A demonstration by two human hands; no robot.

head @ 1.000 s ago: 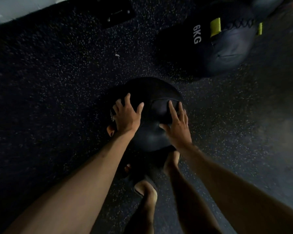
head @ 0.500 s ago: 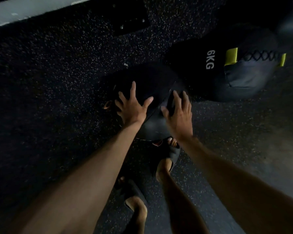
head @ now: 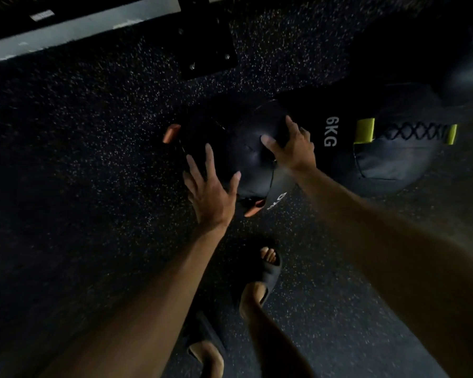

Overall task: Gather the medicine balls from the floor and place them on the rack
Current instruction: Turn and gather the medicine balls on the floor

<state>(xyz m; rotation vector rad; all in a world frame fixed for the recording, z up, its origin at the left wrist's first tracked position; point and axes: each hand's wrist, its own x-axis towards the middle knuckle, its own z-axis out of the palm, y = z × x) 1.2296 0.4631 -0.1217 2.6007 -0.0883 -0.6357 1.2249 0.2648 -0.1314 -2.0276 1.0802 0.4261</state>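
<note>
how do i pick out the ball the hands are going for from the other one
Two black medicine balls lie side by side on the dark speckled floor. It is the left ball, with the right hand on top and the left hand at its near side. Its tabs are orange; the right ball reads 6KG and has yellow-green tabs and cross lacing.

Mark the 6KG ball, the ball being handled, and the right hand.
6KG ball (head: 388,162), head view, grey panel below the lacing.
orange-tabbed ball (head: 246,151), head view, dark top between the hands.
right hand (head: 292,150), head view, back of the hand.
</note>
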